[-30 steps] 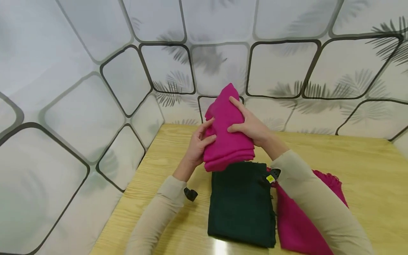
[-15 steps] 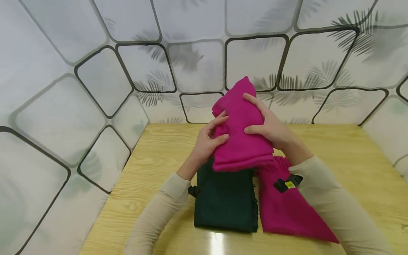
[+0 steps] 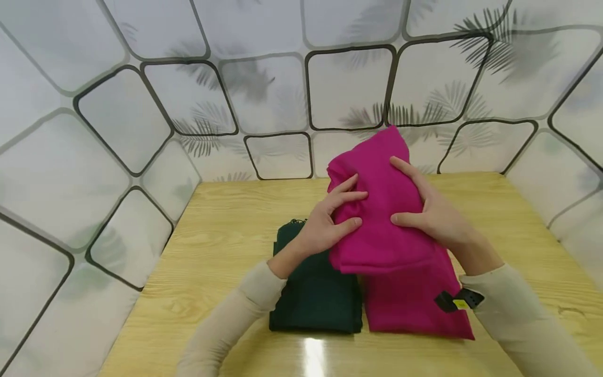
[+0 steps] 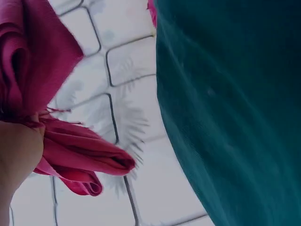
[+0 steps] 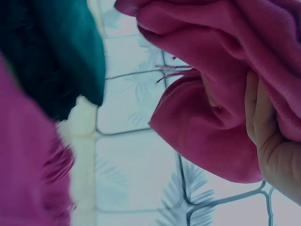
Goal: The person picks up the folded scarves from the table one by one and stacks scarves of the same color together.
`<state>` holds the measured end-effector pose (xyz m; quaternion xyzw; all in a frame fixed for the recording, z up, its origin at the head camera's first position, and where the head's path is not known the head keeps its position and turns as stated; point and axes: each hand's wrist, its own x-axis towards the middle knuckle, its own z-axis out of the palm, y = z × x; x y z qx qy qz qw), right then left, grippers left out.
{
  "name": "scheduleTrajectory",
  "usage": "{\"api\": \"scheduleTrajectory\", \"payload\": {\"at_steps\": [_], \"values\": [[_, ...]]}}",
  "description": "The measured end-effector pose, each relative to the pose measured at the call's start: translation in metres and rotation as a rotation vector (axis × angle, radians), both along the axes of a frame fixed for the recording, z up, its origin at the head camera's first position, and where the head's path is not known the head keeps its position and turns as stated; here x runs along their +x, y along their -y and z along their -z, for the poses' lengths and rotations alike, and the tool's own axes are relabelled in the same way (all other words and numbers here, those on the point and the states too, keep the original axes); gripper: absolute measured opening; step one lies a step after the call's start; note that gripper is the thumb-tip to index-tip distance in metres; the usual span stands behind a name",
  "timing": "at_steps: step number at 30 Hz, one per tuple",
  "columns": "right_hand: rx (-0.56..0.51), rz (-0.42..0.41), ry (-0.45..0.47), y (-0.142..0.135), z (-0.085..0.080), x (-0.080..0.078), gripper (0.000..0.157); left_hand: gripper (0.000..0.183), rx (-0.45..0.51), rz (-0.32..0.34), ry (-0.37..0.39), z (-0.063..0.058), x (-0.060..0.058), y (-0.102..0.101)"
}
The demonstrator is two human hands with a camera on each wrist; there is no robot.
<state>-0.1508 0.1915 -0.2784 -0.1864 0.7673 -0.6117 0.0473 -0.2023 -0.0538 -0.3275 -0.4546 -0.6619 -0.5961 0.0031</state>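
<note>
Both hands hold up a folded magenta scarf (image 3: pixel 377 241) over the table in the head view. My left hand (image 3: pixel 322 225) grips its left side, thumb and some fingers on the near face. From the right, my right hand (image 3: pixel 438 217) clasps it with thumb and forefinger spread on the front and the other fingers hidden behind. Loose folds and a few fringe threads hang from the scarf (image 5: pixel 202 136) in the right wrist view. Below lies a folded dark green scarf (image 3: pixel 315 303), partly behind the left forearm. Beside it a second magenta scarf (image 3: pixel 410 309) lies partly under the held one.
A pale wooden table (image 3: pixel 212 230) carries the folded cloths. Patterned white fabric walls (image 3: pixel 348 89) rise at its back and left side. Dark wrist cameras, one being the right camera (image 3: pixel 457 301), sit at the cuffs.
Both hands have carried the folded magenta scarf rightward from above the green scarf to over the second magenta scarf. The head view has also turned right. Both grips stay the same.
</note>
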Motion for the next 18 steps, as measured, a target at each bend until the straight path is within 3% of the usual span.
{"api": "scheduleTrajectory", "payload": {"at_steps": [6, 13, 18], "values": [[0.013, 0.028, 0.043, -0.02, 0.021, 0.015, 0.093, 0.046, -0.118, 0.017, -0.036, 0.007, 0.007, -0.014], [-0.082, 0.012, 0.129, -0.038, 0.04, 0.011, 0.091, 0.046, -0.229, -0.01, 0.005, 0.011, 0.004, -0.028], [-0.036, 0.048, 0.141, -0.048, 0.051, 0.012, 0.092, 0.048, -0.32, -0.011, 0.028, 0.014, 0.007, -0.036]]}}
